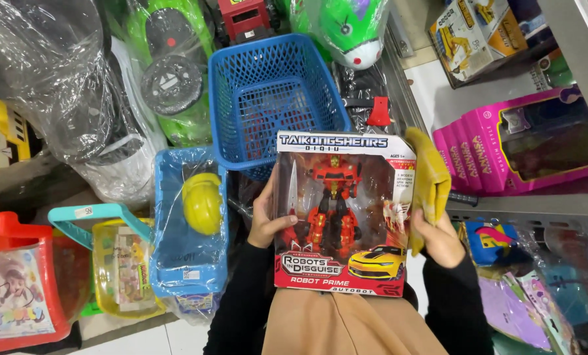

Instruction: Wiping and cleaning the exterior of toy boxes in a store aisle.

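red-edged toy box (342, 213) between both hands

Single head-mounted view, aimed steeply downward from above the person's chest. It sits close to the left hand (267, 220) and right hand (438, 236). Just beyond the hands a blue basket (267, 98) fills the centre; shelves run right of the right hand.
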